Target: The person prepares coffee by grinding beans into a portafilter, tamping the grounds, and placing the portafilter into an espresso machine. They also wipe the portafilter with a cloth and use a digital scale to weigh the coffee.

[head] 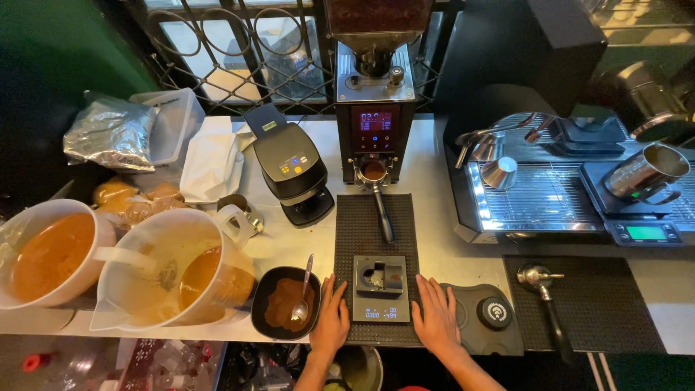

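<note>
A small digital scale (381,295), carrying a dark square holder, is set at the near end of a black ribbed mat (376,232) on the pale counter (434,239). It is flanked by both hands: the left hand (331,318) is laid flat just beside its left edge and the right hand (435,317) just beside its right edge, fingers spread and closed on nothing. A weighing step appears to be in hand, since a portafilter (378,190) filled with grounds is docked under the grinder (374,108) at the far end of the mat; it would probably have to be lifted out level and set onto the holder. Left of the scale, a black bowl (286,304) of brown powder with a spoon (302,298) is seen, then two large jugs (174,271) of brown liquid. To the right, a tamping pad (486,317) and a second portafilter (546,297) on a dark mat are found, with an espresso machine's drip tray (543,199) and a steel pitcher (646,172) farther off. A barred window (239,51) is seen behind.
</note>
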